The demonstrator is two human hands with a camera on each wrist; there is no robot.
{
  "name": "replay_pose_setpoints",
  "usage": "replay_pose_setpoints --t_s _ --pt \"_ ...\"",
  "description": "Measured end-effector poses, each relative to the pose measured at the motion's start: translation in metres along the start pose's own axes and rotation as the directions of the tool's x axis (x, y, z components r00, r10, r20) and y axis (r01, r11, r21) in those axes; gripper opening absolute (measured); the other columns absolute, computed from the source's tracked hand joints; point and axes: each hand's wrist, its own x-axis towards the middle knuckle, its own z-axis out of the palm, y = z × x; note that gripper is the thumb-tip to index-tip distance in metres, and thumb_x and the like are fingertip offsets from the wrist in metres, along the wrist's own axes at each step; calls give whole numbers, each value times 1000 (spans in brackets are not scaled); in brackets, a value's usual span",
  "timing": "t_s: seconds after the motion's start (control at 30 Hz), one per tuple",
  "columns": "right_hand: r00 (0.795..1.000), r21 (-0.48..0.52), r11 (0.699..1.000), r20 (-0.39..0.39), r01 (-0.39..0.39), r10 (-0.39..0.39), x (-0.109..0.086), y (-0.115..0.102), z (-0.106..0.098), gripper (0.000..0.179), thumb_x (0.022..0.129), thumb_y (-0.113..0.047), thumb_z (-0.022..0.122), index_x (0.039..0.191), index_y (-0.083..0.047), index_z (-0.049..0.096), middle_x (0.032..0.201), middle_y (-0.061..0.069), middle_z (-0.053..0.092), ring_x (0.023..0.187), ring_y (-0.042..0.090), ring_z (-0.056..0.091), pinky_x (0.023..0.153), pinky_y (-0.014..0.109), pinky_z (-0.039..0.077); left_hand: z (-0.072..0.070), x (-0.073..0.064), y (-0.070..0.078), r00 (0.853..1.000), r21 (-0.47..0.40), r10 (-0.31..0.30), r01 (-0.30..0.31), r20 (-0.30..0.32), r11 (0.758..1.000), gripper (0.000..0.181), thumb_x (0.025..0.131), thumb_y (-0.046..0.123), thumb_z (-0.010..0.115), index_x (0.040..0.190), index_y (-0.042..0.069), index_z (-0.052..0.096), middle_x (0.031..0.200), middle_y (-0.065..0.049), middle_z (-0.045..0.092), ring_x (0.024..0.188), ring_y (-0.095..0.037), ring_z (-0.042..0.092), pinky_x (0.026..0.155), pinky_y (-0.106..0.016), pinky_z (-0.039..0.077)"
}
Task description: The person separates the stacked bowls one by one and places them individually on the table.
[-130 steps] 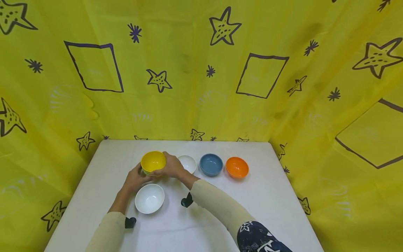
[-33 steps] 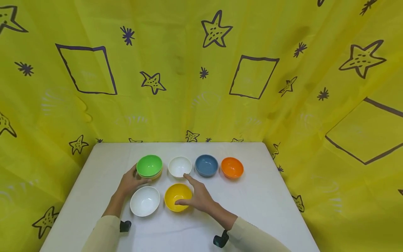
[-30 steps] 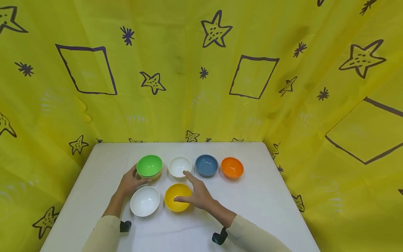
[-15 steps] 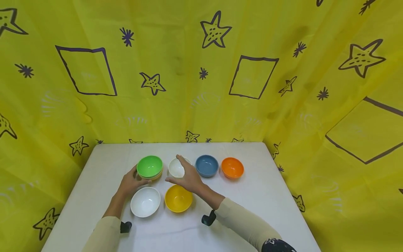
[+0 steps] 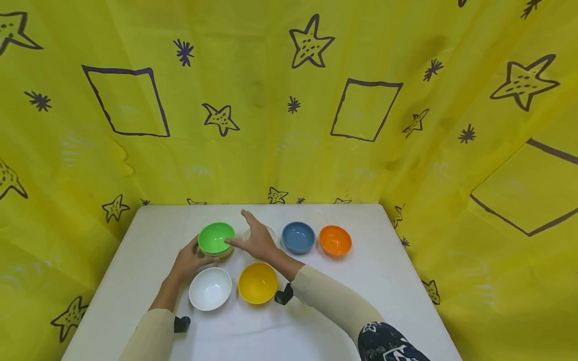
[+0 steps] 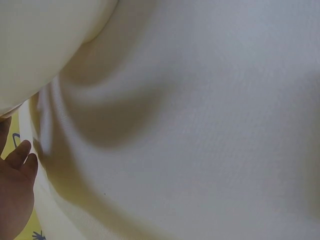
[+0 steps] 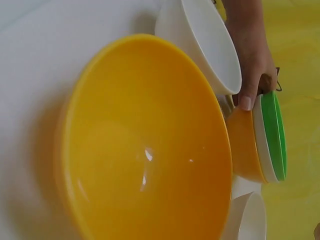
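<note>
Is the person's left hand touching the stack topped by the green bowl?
Touching. The right wrist view shows the thumb of the left hand lying against the outside of the stack, with no gap between them.

The right hand screens part of a white bowl behind it, while a green-topped bowl stack hides fingers of the left hand. A yellow bowl near the right hand runs off the right-wrist view's bottom; in the left-wrist view, a pale shape above the left hand is cropped beyond identification.
</note>
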Motion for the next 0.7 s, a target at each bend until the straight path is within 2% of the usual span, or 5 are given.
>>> replay_pose_setpoints --t_s 0.2,0.43,0.7 --pt "999 -18 999 20 -40 40 13 0 8 101 89 -55 80 166 -9 31 170 10 32 155 26 31 124 43 33 -1 0 2 1000 -2 -11 11 3 1000 112 83 40 90 163 -4 25 163 -34 31 150 -56 25 121 -68 23" --pt "991 -37 992 61 -117 119 19 -4 23 101 90 -61 77 165 -10 33 166 9 40 150 27 42 119 45 41 -1 -4 2 1000 -6 -26 26 12 1000 110 86 41 88 163 -5 24 163 -34 29 151 -55 24 122 -68 21" --pt "975 -173 970 110 -172 193 24 -11 37 105 86 -66 77 164 -8 36 164 9 43 145 26 48 115 41 46 -1 -3 3 1000 -2 -10 10 2 1000 108 86 39 87 163 -5 26 163 -34 31 151 -55 26 122 -68 23"
